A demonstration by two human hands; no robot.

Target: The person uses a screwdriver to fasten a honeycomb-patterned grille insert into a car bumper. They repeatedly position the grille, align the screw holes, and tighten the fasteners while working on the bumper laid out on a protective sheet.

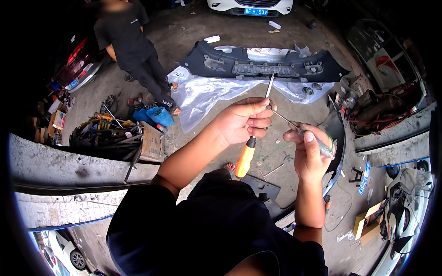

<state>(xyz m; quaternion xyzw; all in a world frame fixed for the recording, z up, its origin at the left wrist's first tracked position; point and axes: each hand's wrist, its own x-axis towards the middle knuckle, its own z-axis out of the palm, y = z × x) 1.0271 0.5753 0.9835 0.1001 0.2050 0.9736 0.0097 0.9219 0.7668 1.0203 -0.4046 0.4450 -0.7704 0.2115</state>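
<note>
My left hand [246, 118] is closed on the shaft of a screwdriver with a yellow and black handle [245, 158]. Its handle hangs below my fingers, and its metal shaft points up past them. In my right hand [311, 152] is a second screwdriver with a clear handle [325, 148], gripped by the handle. The thin shaft [286, 119] of this one slants up and left, its end at my left fingertips. Whether the tip touches the other shaft is hidden by my fingers. Beyond both hands lies a dark car bumper [262, 64].
Clear plastic sheeting [202, 96] lies under the bumper. Another dark curved panel [340, 133] stands right of my right hand. Tools fill a wooden crate [153, 142] at left, near a blue bag [159, 116]. A person [131, 41] stands far left; a white car [251, 7] is ahead.
</note>
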